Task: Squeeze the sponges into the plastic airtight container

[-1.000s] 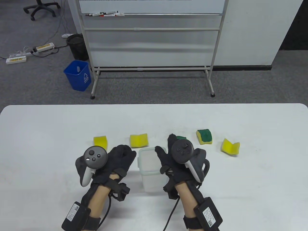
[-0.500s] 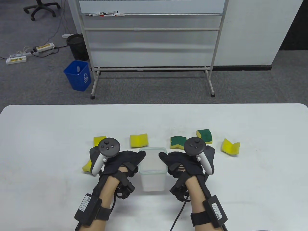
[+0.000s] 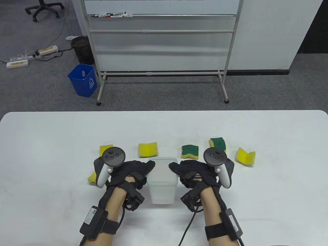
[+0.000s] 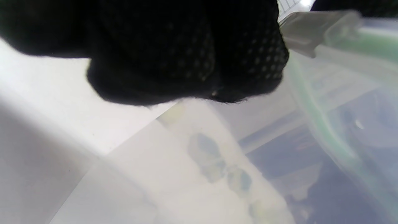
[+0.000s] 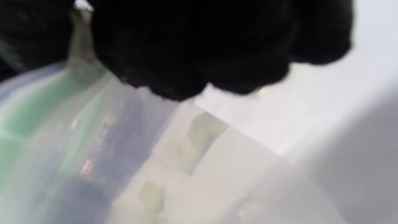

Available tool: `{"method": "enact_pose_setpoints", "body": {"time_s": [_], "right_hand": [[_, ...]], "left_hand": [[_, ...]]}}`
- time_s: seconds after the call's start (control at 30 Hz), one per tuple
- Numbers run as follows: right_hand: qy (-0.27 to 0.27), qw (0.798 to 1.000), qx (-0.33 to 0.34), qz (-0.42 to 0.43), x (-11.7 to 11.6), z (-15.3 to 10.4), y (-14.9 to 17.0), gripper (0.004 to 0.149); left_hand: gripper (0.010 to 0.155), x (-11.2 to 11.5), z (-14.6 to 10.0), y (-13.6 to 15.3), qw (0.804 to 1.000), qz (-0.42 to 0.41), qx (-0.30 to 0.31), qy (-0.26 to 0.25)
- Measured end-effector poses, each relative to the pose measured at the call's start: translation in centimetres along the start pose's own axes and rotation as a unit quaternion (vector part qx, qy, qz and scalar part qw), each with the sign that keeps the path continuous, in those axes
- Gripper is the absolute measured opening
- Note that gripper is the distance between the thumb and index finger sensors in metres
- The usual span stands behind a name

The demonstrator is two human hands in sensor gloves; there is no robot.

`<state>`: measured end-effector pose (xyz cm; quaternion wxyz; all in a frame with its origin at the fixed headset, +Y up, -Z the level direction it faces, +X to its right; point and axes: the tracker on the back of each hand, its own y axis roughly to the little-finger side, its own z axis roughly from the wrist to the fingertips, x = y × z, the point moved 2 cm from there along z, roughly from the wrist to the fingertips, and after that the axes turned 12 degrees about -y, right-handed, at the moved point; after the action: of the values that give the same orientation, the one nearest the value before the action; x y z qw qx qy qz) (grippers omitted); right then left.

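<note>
A clear plastic container with a green-sealed lid stands at the table's near middle. My left hand grips its left upper edge and my right hand grips its right upper edge. The left wrist view shows gloved fingers against the container wall; the right wrist view shows the same with its fingers and the wall. Several sponges lie behind: yellow ones and green-topped ones. Another yellow sponge is partly hidden by my left hand.
The white table runs wide to both sides. A whiteboard stand and a blue bin are on the floor beyond the far edge.
Both hands have drawn back from the sponge row and closed on the container's two sides. The green-topped sponge beside the right hand is uncovered. In the last half second they barely moved.
</note>
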<state>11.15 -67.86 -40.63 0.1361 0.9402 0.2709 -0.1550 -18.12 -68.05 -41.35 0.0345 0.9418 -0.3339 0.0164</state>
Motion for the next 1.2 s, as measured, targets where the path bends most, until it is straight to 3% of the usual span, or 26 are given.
{"method": "enact_pose_setpoints", "body": {"time_s": [0.23, 0.3, 0.33, 0.43, 0.8, 0.93, 1.03, 1.2], "right_hand": [[0.026, 0.999, -0.001, -0.026, 0.0, -0.6, -0.7, 0.048], [0.03, 0.999, -0.002, -0.031, 0.0, -0.7, -0.8, 0.048], [0.029, 0.999, -0.001, -0.03, -0.1, -0.7, -0.8, 0.048], [0.029, 0.999, 0.0, -0.027, -0.1, -0.6, -0.8, 0.048], [0.102, 0.989, 0.009, -0.104, 0.0, -1.9, -2.4, 0.049], [0.128, 0.987, 0.05, -0.088, 0.9, -3.6, -3.9, 0.048], [0.163, 0.977, 0.123, -0.067, 2.0, -5.7, -5.5, 0.049], [0.143, 0.975, 0.169, 0.027, 3.5, -7.1, -5.5, 0.048]], "left_hand": [[0.062, 0.0, 0.0, 0.1, 1.0, -0.01, -0.005, -0.007], [0.048, -0.6, -0.1, 0.3, 0.998, -0.045, 0.006, -0.036], [0.047, -0.5, 0.0, 0.3, 0.998, -0.047, -0.016, -0.036], [0.047, -0.6, -0.2, 0.3, 0.998, -0.043, -0.006, -0.037], [0.048, -1.6, -1.0, -0.8, 0.996, 0.028, 0.005, -0.083], [0.049, -2.9, -2.1, -2.3, 0.995, 0.0, 0.031, -0.1], [0.048, -4.2, -3.5, -4.3, 0.99, -0.018, 0.067, -0.119], [0.05, -4.3, -4.7, -6.0, 0.987, -0.058, 0.11, -0.103]]}}
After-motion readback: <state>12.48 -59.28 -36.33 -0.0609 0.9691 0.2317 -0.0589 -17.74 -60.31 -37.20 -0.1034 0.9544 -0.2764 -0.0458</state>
